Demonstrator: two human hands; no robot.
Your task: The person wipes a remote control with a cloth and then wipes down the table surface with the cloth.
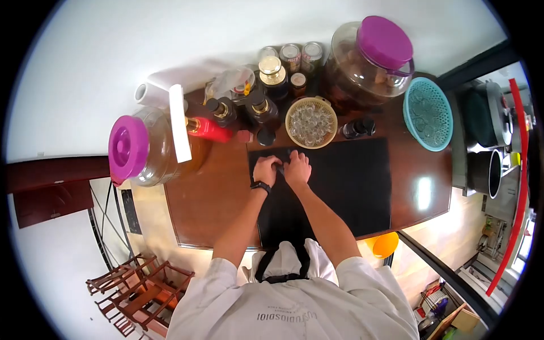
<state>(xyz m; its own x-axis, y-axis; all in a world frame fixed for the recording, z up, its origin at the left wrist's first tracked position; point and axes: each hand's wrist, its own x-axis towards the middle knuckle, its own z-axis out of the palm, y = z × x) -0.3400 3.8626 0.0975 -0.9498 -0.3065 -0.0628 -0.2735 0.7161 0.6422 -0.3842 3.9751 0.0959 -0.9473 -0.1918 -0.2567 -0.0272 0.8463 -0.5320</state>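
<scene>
A black mat [351, 187] lies on the brown wooden table [209, 198]. Near the mat's back left part, my left hand [265, 170], with a dark band on its wrist, has its fingers closed on a small dark thing too unclear to name. My right hand [297, 169] is just beside it, fingers bent together at the same dark thing. Behind both hands stands a cream basket [311, 122] full of small clear glass pieces. A dark round cap [266, 136] lies behind my left hand.
Large jars with purple lids stand at left [156, 147] and back right [362, 73]. Dark bottles [262, 107], a red bottle [212, 130] and cans [290, 56] line the back. A turquoise basket [428, 114] is at right, a small black bottle [358, 128] near the mat.
</scene>
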